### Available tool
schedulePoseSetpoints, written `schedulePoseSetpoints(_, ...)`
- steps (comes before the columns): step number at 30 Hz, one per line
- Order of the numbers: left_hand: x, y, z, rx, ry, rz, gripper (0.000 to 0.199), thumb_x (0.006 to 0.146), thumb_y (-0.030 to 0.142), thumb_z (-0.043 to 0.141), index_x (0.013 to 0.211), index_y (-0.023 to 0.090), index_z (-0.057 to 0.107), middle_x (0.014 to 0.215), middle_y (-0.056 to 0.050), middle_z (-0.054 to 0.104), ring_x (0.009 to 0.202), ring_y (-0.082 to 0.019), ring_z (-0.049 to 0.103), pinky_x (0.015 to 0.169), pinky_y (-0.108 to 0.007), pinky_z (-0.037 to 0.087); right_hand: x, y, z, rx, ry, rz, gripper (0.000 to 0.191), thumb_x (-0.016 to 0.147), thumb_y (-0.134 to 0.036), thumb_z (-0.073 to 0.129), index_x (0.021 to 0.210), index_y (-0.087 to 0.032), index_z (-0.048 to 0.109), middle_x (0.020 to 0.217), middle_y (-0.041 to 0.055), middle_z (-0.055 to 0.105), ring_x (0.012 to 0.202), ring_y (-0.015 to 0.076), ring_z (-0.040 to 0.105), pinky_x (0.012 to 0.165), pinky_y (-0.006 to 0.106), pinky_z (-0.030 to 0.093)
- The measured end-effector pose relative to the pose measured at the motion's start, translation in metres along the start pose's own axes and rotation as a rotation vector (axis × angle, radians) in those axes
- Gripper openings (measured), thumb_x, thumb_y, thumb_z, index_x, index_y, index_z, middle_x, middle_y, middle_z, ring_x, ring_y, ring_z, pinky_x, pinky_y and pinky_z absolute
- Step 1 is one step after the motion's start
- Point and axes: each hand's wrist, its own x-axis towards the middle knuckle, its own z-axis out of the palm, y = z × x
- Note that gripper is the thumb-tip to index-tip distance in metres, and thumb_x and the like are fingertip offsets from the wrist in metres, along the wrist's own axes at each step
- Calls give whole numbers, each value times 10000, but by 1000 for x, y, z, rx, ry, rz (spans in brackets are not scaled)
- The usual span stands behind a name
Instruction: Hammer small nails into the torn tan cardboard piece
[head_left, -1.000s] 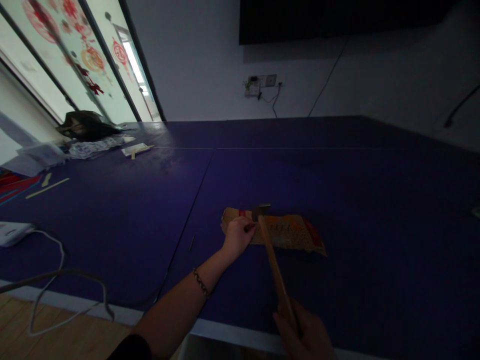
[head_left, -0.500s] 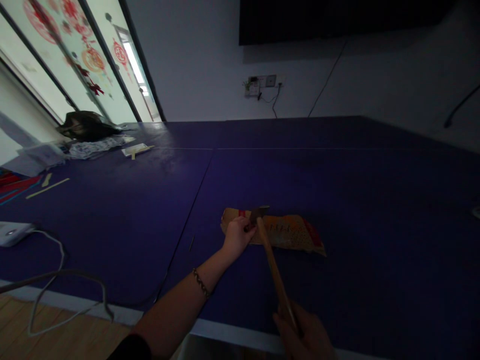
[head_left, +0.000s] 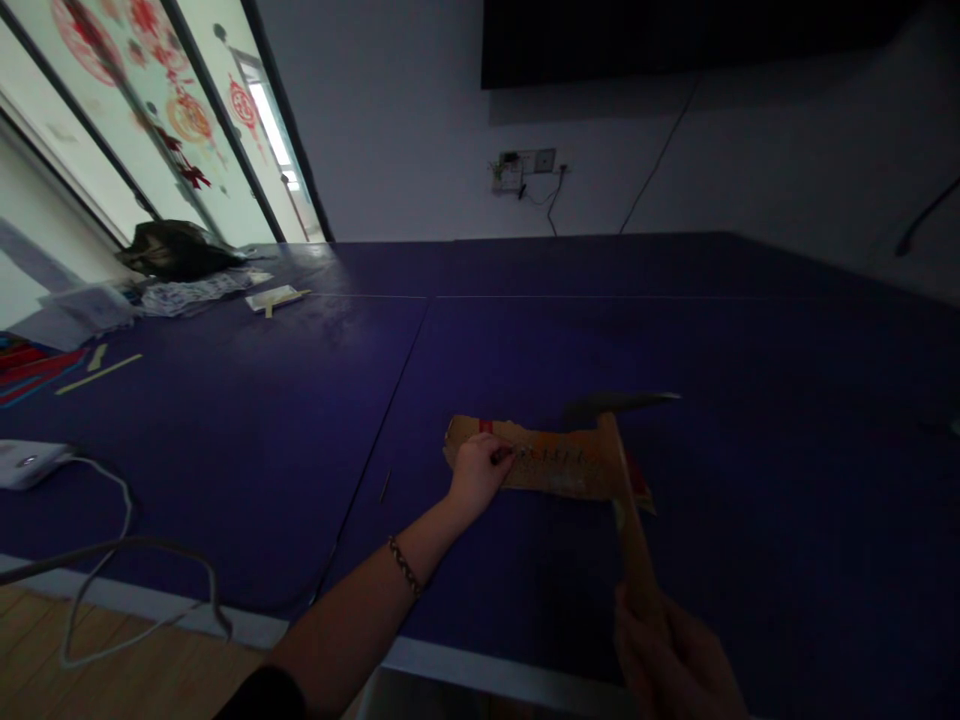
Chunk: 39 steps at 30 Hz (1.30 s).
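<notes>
Around the work: I have a purple tabletop filling most of my view, with a thin dark rod just left of the packaging.
Lower left: a white box and looping cables, which cross the table's pale edge, well apart from my hands.
Left side and upper left: red and blue strips, yellow strips, clear plastic and a dark bag.
Upper centre: wall sockets below a black screen.
In the way: my left hand covers part of the packaging's left portion, and the hammer's handle crosses in front of its right portion.
Packaging: brown, crinkled and uneven-edged, lying right of centre; I see dark lettering, too blurred to read, and red at both ends.
Hammer: wooden handle, dark narrow head, slanting up from lower right.
Left grip: fingertips pinched together over the brown packaging; anything between them is too small to tell.
Right grip: my right hand is closed around the handle of the hammer.
</notes>
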Motion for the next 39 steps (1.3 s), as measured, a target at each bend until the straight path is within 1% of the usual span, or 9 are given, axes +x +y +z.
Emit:
schedulePoseSetpoints(4, -1, 0, 0, 41, 0, 13, 98, 690, 113, 606, 773, 142, 649, 752, -35, 627, 708, -143, 567, 672, -247, 455, 16, 11, -20, 272, 157, 86, 393, 507, -387, 751, 786, -184, 562, 508, -60, 501, 397, 84, 483, 336, 160, 406)
schedulePoseSetpoints(7, -2, 2, 0, 91, -7, 36, 102, 709, 129, 591, 798, 142, 640, 770, -46, 630, 748, -159, 569, 699, -265, 460, 23, 17, -27, 373, 195, 101, 391, 456, -343, 782, 740, -180, 569, 504, -50, 529, 406, 94, 511, 325, 156, 423)
schedulePoseSetpoints(12, -5, 5, -2, 197, -30, 60, 172, 738, 138, 556, 903, 153, 600, 815, -54, 626, 787, -174, 566, 722, -295, 465, 27, 16, -26, 443, 103, 74, 291, 567, -380, 723, 656, -178, 533, 374, -83, 435, 266, 59, 391, 224, 138, 302)
schedulePoseSetpoints(17, -9, 5, -5, 255, -29, 72, 277, 742, 173, 574, 1016, 147, 539, 868, -68, 614, 808, -180, 570, 741, -309, 467, 37, 17, -29, 496, -64, 66, 383, 550, -429, 715, 476, -173, 440, 302, -76, 399, 188, 52, 338, 205, 164, 298)
schedulePoseSetpoints(25, -10, 8, -14, 292, 61, 140, 527, 681, 354, 645, 1125, 148, 450, 1058, -111, 548, 996, -244, 494, 860, -393, 413, 36, 18, -23, 511, 24, 20, 337, 569, -399, 708, 554, -184, 449, 316, -90, 402, 201, 52, 347, 216, 159, 293)
schedulePoseSetpoints(30, -12, 19, -36, 237, 86, 242, 643, 662, 452, 630, 1168, 129, 400, 1149, -141, 478, 1070, -260, 441, 908, -420, 378, 34, 19, -20, 514, 9, 35, 355, 593, -417, 698, 557, -185, 431, 328, -89, 407, 213, 49, 355, 224, 152, 298)
schedulePoseSetpoints(32, -19, 21, -50, 252, 107, 246, 575, 731, 435, 562, 1185, 130, 384, 1174, -145, 459, 1093, -253, 424, 914, -418, 377, 34, 21, -20, 512, 17, 47, 363, 595, -433, 693, 564, -187, 429, 332, -90, 408, 216, 48, 354, 223, 151, 292)
schedulePoseSetpoints(35, -38, 14, -76, 345, 173, 154, 335, 850, 316, 378, 1135, 151, 442, 1116, -117, 505, 1072, -225, 442, 914, -409, 378, 34, 22, -19, 503, 13, 57, 374, 583, -461, 692, 586, -188, 437, 332, -92, 407, 214, 53, 355, 217, 154, 283)
schedulePoseSetpoints(39, -69, -11, -113, 520, 219, -81, 323, 847, 296, 323, 1047, 125, 512, 1071, -128, 530, 1032, -236, 476, 899, -397, 388, 34, 23, -18, 496, -19, 30, 335, 656, -450, 644, 606, -187, 444, 353, -91, 425, 218, 47, 364, 235, 151, 302)
